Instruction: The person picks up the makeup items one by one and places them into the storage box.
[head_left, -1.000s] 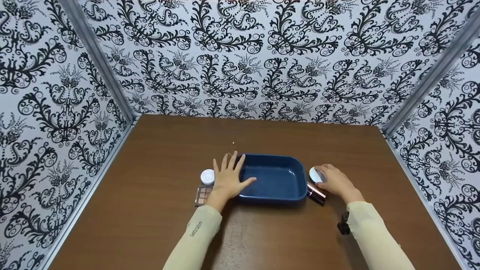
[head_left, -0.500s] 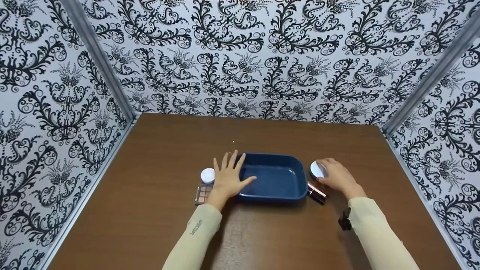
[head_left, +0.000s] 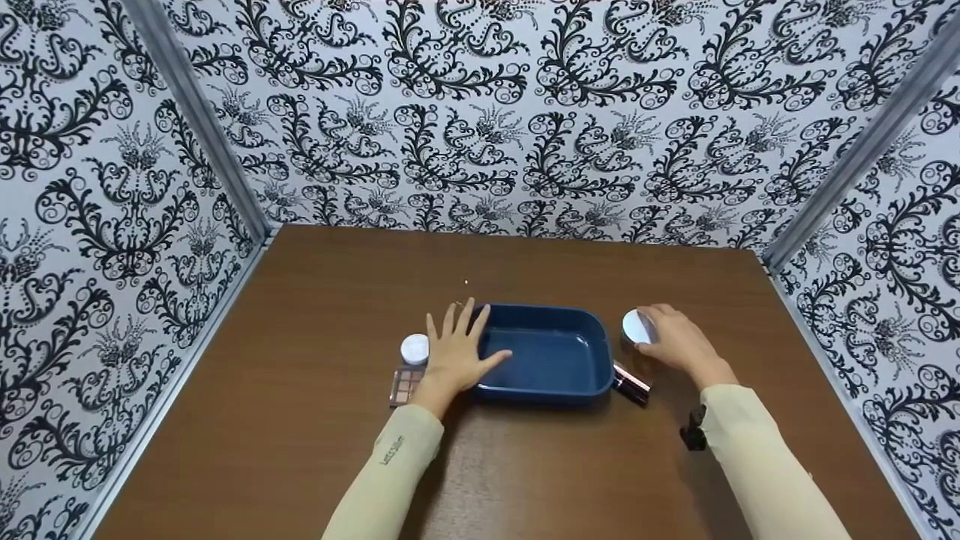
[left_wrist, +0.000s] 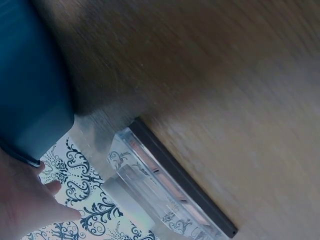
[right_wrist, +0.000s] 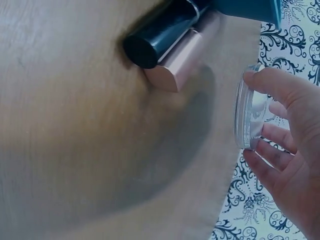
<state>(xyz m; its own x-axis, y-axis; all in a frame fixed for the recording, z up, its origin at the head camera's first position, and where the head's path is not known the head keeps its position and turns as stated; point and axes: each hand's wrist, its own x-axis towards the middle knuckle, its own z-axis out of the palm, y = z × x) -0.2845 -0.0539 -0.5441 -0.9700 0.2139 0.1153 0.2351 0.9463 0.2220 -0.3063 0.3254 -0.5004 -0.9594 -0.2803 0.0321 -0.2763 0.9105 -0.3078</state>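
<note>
My left hand lies with fingers spread over the left rim of a blue rectangular dish. Left of that hand, on the table, are a flat eyeshadow palette and a round white-topped container. To the right of the dish, my right hand grips a round, flat compact by its edge. In the right wrist view this compact shows a clear, silvery rim, with the thumb on one side and fingertips on the other; a shadow lies on the table below it.
A pink tube and a dark glossy tube lie side by side against the dish's right end. The brown table runs back to patterned walls, which also close in both sides. A tiny white speck lies behind the dish.
My right hand has lifted the compact, moving slightly up and to the right in the head view, away from the tubes. The left hand and the dish stay where they were.
</note>
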